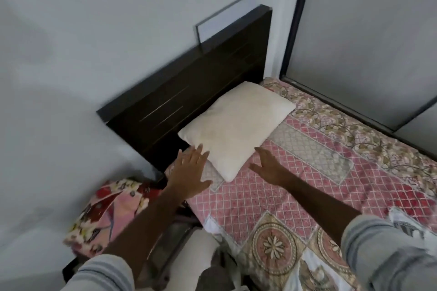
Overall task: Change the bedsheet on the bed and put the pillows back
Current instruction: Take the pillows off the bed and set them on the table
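A cream pillow (236,129) lies at the head of the bed, against the dark wooden headboard (189,92). A pink patterned bedsheet (295,186) covers the mattress. My left hand (190,170) hovers with fingers spread just off the pillow's near left edge. My right hand (268,165) is spread flat just right of the pillow's near corner, over the sheet. Neither hand holds anything.
A crumpled floral cloth (106,215) is bunched on the floor-side left of the bed. A white roll-shaped thing (198,250) sits below by the bed's edge. Sliding wardrobe doors (366,38) run along the bed's far side. A flat panel (224,19) leans behind the headboard.
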Demonstrator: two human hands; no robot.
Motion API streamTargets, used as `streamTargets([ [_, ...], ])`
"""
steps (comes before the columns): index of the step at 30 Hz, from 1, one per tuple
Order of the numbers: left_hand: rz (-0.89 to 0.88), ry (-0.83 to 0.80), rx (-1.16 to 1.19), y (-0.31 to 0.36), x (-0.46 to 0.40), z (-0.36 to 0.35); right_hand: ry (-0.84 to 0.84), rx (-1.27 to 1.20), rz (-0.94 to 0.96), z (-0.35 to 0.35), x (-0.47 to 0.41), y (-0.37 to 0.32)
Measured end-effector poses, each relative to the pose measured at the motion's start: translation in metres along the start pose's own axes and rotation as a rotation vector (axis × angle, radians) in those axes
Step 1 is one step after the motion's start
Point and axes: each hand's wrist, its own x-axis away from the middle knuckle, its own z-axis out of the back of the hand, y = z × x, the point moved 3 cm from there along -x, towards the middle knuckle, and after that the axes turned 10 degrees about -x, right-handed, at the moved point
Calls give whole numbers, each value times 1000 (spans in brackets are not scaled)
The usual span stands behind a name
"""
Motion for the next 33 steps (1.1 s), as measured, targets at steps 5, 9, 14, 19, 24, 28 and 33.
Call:
streamTargets([
  [5,-203,-181,-127,-9,-111,-66,55,-187,-216,-4,-50,41],
  [9,-310,-156,-267,-24,-197,-127,104,-430,-409,-27,-93,84],
  [14,-306,-12,-322,-24,-261,-191,119,-650,-560,-74,-155,123],
  [19,-419,92,-209,-15,-303,-194,202,-1007,-573,-93,-193,127],
  [24,-668,114,136,-28,-325,-137,207,-1264,-607,-96,-203,117],
  [28,-893,190,299,2,-269,-92,283,-1382,-538,-78,-170,118],
  [33,-967,-11,328,28,-169,-143,-11,-1232,-681,-110,-71,160],
])
